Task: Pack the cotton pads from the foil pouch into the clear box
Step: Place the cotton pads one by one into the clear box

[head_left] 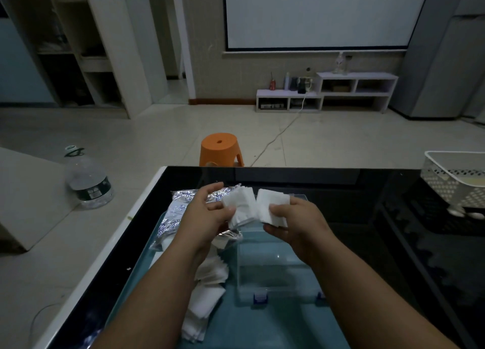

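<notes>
Left hand: the left hand (207, 209) was curled around a stack of cotton pads (240, 207), thumb across its face and fingers behind.
Right hand: the right hand (294, 222) pinched a second stack (273, 204), thumb on the front and fingers underneath.
Stacks: both were held in the middle of the frame above the far end of the clear box, side by side with their inner edges about touching. Their flat faces were turned up towards the camera, and the left stack leaned to the lower left.
Clear box: the clear box (267, 267) stood open-topped below the hands on a blue tray (262, 327), its blue latches facing the bottom of the frame.
Foil pouch: the foil pouch (178, 212) lay left of the hands, its long axis running from lower left to upper centre. Its mouth was hidden behind the left hand.
Loose pads: a heap of loose pads (210, 291) lay on the tray, left of the box.
Desk: the black desk (341, 186) carried the tray and, at the right edge of the frame, a white basket (456, 180).
</notes>
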The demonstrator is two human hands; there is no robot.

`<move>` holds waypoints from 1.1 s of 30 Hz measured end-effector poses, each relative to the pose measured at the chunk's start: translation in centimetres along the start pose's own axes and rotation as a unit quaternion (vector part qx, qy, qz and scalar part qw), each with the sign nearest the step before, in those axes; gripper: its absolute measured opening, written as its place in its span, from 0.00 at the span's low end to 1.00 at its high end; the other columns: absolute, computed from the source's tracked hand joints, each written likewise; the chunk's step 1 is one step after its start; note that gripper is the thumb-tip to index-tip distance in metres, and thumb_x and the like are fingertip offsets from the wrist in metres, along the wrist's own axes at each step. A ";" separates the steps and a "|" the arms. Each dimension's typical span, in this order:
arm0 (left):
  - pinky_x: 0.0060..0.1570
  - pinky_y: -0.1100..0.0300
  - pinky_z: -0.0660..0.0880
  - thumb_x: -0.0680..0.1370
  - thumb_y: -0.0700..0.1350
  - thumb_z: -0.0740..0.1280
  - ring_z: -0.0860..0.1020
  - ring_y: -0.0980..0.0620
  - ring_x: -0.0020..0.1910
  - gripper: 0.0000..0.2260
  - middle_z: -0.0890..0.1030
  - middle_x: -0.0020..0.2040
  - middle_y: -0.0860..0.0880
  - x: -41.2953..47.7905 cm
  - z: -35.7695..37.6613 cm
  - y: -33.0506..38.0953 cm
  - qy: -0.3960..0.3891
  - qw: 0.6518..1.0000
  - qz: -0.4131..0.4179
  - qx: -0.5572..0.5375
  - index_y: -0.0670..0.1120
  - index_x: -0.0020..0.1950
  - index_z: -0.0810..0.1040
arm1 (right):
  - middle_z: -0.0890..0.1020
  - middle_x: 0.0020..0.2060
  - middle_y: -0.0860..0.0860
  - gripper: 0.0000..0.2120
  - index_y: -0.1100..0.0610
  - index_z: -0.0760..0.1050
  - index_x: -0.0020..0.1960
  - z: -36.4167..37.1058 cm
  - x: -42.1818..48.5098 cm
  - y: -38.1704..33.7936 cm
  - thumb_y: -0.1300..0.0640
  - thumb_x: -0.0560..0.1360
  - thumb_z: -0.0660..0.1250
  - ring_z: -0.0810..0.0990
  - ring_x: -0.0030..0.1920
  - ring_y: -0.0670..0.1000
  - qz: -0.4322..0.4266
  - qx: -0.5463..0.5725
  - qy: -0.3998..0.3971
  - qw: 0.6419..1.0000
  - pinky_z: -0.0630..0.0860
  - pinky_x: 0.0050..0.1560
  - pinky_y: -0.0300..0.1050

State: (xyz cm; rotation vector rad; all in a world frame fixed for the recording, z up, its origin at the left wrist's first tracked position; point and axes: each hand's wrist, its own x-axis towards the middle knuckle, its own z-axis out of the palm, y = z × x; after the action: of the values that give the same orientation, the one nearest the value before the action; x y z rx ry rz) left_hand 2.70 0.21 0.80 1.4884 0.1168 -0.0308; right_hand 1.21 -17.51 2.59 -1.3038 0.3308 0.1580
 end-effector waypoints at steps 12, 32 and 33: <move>0.42 0.52 0.81 0.74 0.30 0.68 0.84 0.45 0.44 0.24 0.82 0.49 0.42 -0.1 0.0 0.2 0.009 1.000 -0.004 0.011 0.52 0.63 0.73 | 0.73 0.47 0.50 0.11 0.51 0.70 0.47 -0.2 -0.2 0.1 0.65 0.74 0.67 0.75 0.47 0.53 -0.094 -0.117 0.033 0.988 0.77 0.35 0.40; 0.46 0.48 0.82 0.73 0.36 0.72 0.84 0.48 0.43 0.24 0.83 0.47 0.46 -1.0 1.2 0.5 -0.009 0.997 0.024 0.076 0.57 0.61 0.71 | 0.81 0.48 0.50 0.08 0.53 0.75 0.53 0.4 -0.8 0.6 0.58 0.75 0.69 0.81 0.47 0.49 -0.152 -0.212 -0.012 0.965 0.80 0.43 0.41; 0.47 0.47 0.81 0.73 0.35 0.70 0.84 0.46 0.45 0.24 0.83 0.48 0.45 -1.1 1.3 0.6 -0.015 0.997 0.020 0.068 0.56 0.62 0.71 | 0.81 0.48 0.50 0.09 0.53 0.75 0.54 0.4 -0.7 0.6 0.58 0.75 0.70 0.81 0.47 0.49 -0.155 -0.220 -0.001 0.963 0.80 0.43 0.42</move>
State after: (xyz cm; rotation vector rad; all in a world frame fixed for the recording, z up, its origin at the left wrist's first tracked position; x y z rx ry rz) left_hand 1.77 -1.06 1.56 1.6250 0.0616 -0.0279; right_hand 0.41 -16.88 2.36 -1.7773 0.0853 -0.0382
